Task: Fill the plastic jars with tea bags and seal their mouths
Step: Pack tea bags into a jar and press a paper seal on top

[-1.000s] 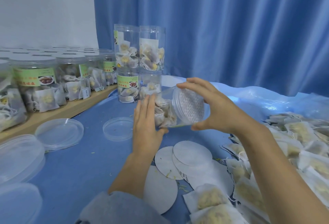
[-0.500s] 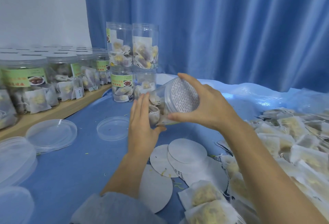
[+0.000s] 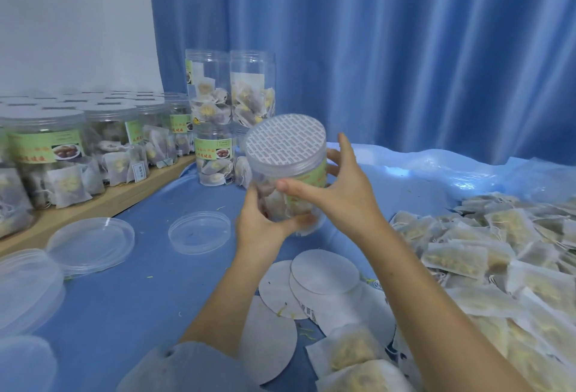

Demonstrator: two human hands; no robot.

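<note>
Holding 1 filled plastic jar (image 3: 288,185) off the blue table (image 3: 124,292), both hands wrapped round it

Gripped low on the body by the left hand (image 3: 260,226), fingers curled under the base; steadied at the right wall by the right hand (image 3: 339,195), thumb across the front, fingers round the back. Long axis close to upright, leaning slightly, mouth uppermost and covered by a printed seal disc (image 3: 286,142); whether bonded or merely resting, cannot tell. Tea bags visible through the wall. No cap on yet, judging by the bare threaded rim. Nearest clear lid (image 3: 199,231) down and to the left, just beside the left hand, so the shorter reach belongs to that side, leaving the right to keep the jar level. Spare discs (image 3: 324,273) directly below
</note>
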